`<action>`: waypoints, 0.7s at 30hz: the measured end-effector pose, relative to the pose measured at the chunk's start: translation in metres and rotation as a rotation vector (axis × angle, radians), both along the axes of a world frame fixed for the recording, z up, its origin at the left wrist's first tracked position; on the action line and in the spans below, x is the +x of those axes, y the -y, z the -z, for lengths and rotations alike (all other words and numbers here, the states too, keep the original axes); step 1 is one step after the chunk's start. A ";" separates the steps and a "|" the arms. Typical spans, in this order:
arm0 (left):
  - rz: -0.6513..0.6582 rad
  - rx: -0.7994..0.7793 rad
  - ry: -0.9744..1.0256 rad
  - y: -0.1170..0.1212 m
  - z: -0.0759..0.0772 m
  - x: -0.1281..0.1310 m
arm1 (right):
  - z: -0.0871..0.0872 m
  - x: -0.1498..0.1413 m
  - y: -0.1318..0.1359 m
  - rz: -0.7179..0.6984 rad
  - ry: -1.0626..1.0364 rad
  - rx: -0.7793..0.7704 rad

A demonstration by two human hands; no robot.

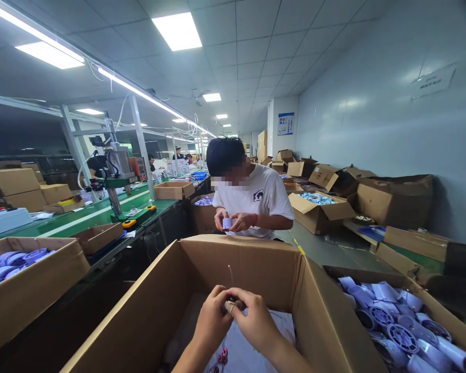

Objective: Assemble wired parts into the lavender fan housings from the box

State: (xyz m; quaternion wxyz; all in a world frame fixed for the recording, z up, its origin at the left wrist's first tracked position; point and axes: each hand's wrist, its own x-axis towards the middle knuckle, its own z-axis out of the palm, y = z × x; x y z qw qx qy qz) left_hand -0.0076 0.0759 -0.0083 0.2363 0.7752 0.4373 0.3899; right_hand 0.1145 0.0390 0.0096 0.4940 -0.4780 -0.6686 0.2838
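My left hand [212, 318] and my right hand [256, 321] meet over a large open cardboard box [241, 259]. Fingers of both are closed around a small dark part that they mostly hide, so its kind is unclear. From it a thin pale wire [230, 275] stands up. Something beige, perhaps tape or a finger cover, shows at my right thumb. Below my hands, several small reddish parts with thin wires [222, 356] lie on a white sheet [283, 324] in the box.
Across the box a co-worker [256, 197] holds a white cylindrical part [227, 224]. Boxes of white plastic housings stand at right [402, 321] and left [15, 264]. A green workbench [62, 223] with a press machine [118, 166] runs along the left.
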 end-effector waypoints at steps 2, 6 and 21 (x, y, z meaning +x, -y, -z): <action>0.025 0.038 0.038 0.000 0.001 0.001 | -0.001 0.003 -0.002 0.035 -0.061 0.017; -0.012 0.045 0.110 -0.006 0.005 0.001 | -0.002 0.020 -0.007 0.124 -0.193 0.073; -0.042 0.118 0.241 -0.015 -0.010 -0.018 | 0.004 0.045 0.006 -0.143 -0.264 0.003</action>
